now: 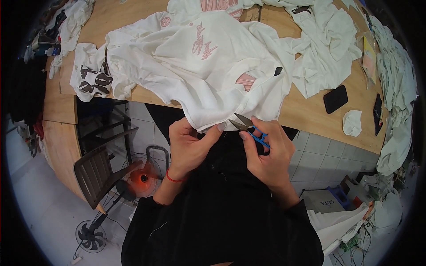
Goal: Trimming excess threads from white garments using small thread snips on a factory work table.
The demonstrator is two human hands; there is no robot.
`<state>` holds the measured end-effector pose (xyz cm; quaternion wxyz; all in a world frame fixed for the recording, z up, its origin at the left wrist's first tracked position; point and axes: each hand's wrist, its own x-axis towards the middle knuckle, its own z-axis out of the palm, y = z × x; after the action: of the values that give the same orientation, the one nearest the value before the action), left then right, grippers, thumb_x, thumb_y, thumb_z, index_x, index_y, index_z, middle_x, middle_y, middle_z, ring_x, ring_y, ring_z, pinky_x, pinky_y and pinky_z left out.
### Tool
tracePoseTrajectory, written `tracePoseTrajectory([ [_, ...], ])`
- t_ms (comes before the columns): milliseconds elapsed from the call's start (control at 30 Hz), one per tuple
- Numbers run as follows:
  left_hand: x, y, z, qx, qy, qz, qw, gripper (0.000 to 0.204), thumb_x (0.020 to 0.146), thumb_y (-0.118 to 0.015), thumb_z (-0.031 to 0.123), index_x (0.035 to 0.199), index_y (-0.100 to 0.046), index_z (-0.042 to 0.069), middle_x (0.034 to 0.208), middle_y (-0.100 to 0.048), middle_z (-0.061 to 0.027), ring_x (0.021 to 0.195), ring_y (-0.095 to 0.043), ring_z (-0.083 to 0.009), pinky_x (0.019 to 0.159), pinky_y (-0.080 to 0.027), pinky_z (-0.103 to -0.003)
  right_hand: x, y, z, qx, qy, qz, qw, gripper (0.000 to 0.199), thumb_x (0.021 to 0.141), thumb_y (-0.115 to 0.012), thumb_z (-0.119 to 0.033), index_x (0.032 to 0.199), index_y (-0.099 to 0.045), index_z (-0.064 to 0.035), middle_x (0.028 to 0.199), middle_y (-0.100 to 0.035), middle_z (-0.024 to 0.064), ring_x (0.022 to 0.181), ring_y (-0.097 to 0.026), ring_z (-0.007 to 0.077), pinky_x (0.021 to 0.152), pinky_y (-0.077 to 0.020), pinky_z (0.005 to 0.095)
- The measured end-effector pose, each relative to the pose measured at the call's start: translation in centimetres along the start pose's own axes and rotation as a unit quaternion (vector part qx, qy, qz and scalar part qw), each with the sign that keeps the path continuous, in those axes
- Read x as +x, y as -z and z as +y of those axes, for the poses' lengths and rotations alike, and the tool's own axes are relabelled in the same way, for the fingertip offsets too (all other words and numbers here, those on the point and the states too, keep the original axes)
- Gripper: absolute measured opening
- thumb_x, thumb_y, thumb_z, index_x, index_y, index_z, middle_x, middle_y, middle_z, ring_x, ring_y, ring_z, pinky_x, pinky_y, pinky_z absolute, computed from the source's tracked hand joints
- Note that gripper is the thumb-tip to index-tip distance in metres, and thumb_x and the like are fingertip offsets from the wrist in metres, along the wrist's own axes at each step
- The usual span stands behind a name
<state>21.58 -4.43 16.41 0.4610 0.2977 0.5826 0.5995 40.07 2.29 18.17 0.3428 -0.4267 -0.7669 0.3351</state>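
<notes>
White garment (pixel 177 73): on wooden table (pixel 319 122), twelve o'clock from my hands; creased, pink script on its face, small dark tab (pixel 278 71) at one o'clock. My left hand (pixel 191 148) pinches its near edge; right hand (pixel 270 155) grips blue-handled snips (pixel 260 137), blades parted toward ten o'clock. Blade-cloth contact: cannot tell.

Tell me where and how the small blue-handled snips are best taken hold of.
Grip the snips by the blue handles, coming from the right and near side, where the right hand holds them. The spread blades point left and away, toward the white garment, so that end seems the riskier one to grab.
</notes>
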Motion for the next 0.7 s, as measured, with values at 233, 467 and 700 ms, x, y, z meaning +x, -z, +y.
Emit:
tracePoseTrajectory([
  [233,-0.1,0.0,0.1,0.060,-0.009,-0.004,0.998,0.019,0.093,-0.078,-0.001,0.111,-0.079,-0.004,0.099,-0.081,-0.0037,0.091,-0.070,-0.0080,0.081,-0.055,-0.024,0.0,-0.7,0.2,0.024,-0.027,0.003,0.999,0.035,0.082,-0.088,-0.001,0.112,-0.071,0.0002,0.082,-0.066,0.0091,0.064,-0.064,0.0180,0.058,-0.0496,0.0276],
  [467,0.3,0.2,0.0,-0.012,0.021,0.022,0.999,0.028,0.094,-0.079,0.000,0.122,-0.074,-0.005,0.111,-0.078,-0.0048,0.099,-0.069,-0.0080,0.086,-0.054,-0.024,-1.0,-1.6,1.5,0.184,-0.138,0.076,0.970,0.031,0.086,-0.087,-0.003,0.113,-0.073,-0.0012,0.080,-0.069,0.0050,0.067,-0.062,0.0077,0.061,-0.0489,0.0214],
  [700,0.1,0.1,0.2,-0.020,0.029,0.010,0.999,0.030,0.094,-0.078,-0.003,0.123,-0.073,-0.006,0.112,-0.077,-0.0052,0.101,-0.069,-0.0090,0.088,-0.055,-0.025,-0.3,-0.8,0.2,0.053,-0.043,0.019,0.997,0.034,0.082,-0.088,-0.001,0.112,-0.073,-0.0007,0.081,-0.065,0.0079,0.063,-0.061,0.0147,0.052,-0.0449,0.0267],
])
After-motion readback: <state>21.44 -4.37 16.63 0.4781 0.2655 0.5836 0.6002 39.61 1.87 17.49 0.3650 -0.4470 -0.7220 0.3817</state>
